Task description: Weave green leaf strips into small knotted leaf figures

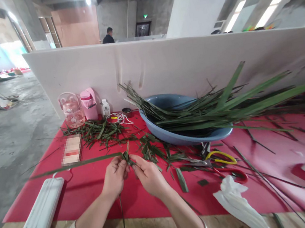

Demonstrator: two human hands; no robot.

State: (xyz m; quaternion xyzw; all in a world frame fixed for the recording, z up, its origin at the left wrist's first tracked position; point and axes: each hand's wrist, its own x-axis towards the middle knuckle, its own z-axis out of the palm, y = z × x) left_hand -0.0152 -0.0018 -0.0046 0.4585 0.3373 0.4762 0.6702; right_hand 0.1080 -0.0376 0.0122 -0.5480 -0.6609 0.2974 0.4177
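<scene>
My left hand [114, 177] and my right hand [149, 174] meet above the red table cover, both closed in a pinch. Between their fingertips is a small folded green leaf piece [126, 157]. A long flat strip [76, 165] runs from it far out to the left, and a thin dark strand [122, 215] hangs below my left hand. My fingers hide part of the fold. Just beyond my hands lie loose leaf scraps [149, 149]. To the right is a blue basin [162, 136] heaped with long green leaf blades [199, 114].
Yellow-handled scissors [224, 157], a red handle [239, 174] and a crumpled white tissue [236, 201] lie right. On the left are a white oblong case [40, 212], a blurred-out phone-like object [71, 150] and cut leaves [100, 132]. Pink bottles [73, 113] stand by a white partition [84, 69]; a person [108, 37] is behind it.
</scene>
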